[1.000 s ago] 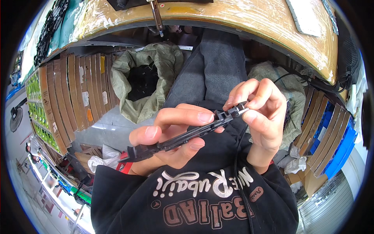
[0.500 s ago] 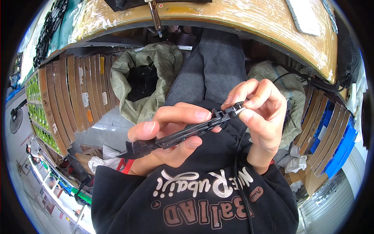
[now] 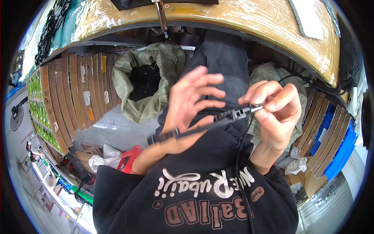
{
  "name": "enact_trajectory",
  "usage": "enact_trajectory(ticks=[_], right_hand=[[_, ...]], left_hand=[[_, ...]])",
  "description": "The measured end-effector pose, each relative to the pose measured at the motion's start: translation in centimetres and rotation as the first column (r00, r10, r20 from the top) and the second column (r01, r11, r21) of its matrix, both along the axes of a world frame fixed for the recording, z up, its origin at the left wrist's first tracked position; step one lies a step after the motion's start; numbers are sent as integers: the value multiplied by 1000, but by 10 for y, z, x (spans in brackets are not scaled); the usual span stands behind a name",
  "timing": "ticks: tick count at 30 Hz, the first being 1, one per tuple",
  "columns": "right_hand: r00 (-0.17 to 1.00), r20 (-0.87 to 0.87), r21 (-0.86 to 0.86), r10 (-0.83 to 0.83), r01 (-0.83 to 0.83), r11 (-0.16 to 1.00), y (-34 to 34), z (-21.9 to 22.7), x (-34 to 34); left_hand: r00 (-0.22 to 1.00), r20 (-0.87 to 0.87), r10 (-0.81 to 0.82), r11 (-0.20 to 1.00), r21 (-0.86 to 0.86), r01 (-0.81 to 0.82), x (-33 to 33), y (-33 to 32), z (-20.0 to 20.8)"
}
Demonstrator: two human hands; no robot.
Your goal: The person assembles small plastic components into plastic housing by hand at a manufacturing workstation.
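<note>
A long, narrow black plastic part (image 3: 230, 117) slants across in front of my black top, its lower left end blurred. My right hand (image 3: 274, 111) pinches its upper right end between thumb and fingers, where a small silvery piece shows. My left hand (image 3: 193, 99) is spread, fingers apart and somewhat smeared by motion. The part passes in front of my left thumb and wrist; whether they touch it I cannot tell. What exactly the part is does not show.
An open woven sack (image 3: 122, 82) with dark pieces inside stands left of my legs. Stacked cardboard (image 3: 74, 93) lies further left. The wooden bench (image 3: 233, 15) spans the far side, a pen-like tool (image 3: 161, 17) hanging over its edge. A thin black cable (image 3: 236, 167) runs down my front.
My left hand has let its grip on the black part go and opened upward. My right hand, still pinching the part's end, has shifted slightly right.
</note>
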State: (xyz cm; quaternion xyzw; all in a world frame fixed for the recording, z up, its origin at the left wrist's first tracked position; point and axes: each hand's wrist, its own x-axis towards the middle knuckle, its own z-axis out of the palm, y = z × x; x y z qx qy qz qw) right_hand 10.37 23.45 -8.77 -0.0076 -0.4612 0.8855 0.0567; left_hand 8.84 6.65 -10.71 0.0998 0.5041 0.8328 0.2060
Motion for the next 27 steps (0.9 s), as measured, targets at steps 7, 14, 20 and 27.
enact_trajectory(ticks=[7, 14, 20, 27], right_hand=[[976, -103, 64, 194, -189, 980, -18, -8, -8], [996, 4, 176, 94, -93, 980, -34, -26, -18], [844, 411, -23, 345, -369, 929, -39, -21, -16], [791, 442, -142, 423, -404, 904, -44, -19, -17]], left_hand=[[469, 510, -721, 628, 767, 131, 1, -20, -9], [772, 558, -304, 936, 327, 132, -21, -29, -4], [932, 67, 356, 892, -321, -317, -39, -32, -11], [938, 38, 345, 897, -308, -318, -50, -23, -4]])
